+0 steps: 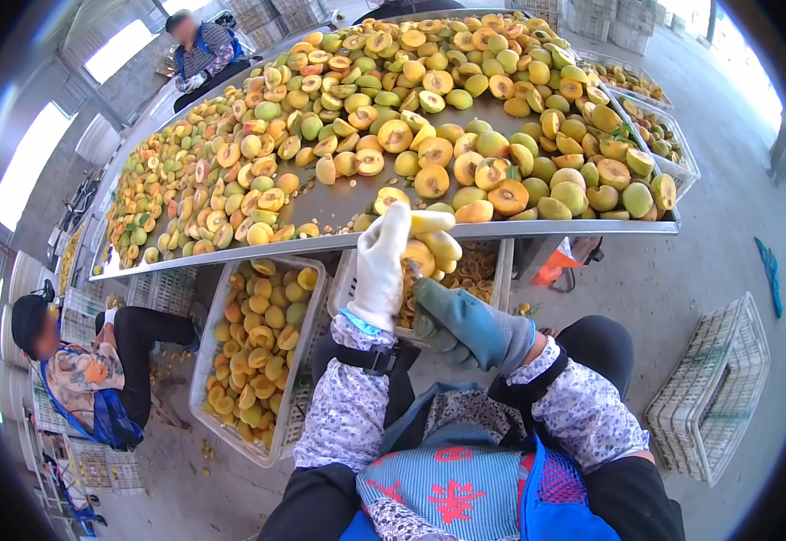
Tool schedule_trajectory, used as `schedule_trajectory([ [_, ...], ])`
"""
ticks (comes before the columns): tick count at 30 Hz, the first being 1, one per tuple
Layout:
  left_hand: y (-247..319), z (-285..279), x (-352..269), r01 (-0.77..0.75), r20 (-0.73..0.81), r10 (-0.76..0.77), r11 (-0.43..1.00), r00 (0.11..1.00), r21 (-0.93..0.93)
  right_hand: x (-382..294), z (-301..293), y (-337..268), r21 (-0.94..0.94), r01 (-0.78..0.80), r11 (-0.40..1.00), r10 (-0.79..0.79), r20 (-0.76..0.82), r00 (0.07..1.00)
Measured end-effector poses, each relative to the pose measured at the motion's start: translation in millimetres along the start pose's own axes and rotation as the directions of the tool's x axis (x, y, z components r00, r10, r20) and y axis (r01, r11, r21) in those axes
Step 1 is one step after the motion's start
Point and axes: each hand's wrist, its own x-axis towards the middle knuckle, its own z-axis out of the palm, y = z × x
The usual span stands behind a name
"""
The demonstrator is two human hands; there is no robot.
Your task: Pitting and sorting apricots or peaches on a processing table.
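Note:
My left hand (393, 257), in a white and yellow glove, holds a halved yellow fruit (418, 258), perhaps a peach or apricot, just in front of the metal table's near edge. My right hand (467, 324), in a blue-grey glove, is closed around a small tool (414, 268) whose metal tip touches the fruit; its handle is hidden in the glove. Beyond them, many halved fruits (435, 151) with brown pits or hollows cover much of the metal table (318, 199). Below my hands, a white crate (503, 270) holds fruit scraps (477, 270).
A white crate (202, 379) of halved fruit stands left of my legs. Stacked crates (711, 389) stand on the floor at right. One person (89, 372) sits at left, another (207, 54) beyond the table. More fruit crates (684, 159) adjoin the table's right end.

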Motion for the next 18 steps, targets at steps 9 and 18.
schedule_trajectory([
  [9, -3.4, -6.3, 10.8, 0.043, 0.158, -0.051, 0.997, 0.986, 0.058, 2.1, -6.7, 4.5, -0.141, 0.152, 0.978, -0.159, -0.038, 0.987],
  [18, -25.0, -0.2, 15.8, -0.014, -0.088, -0.018, 0.934, 0.996, -0.358, 12.9, -7.5, 5.5, 0.327, -0.098, 0.94, 0.058, 0.131, 0.99],
])
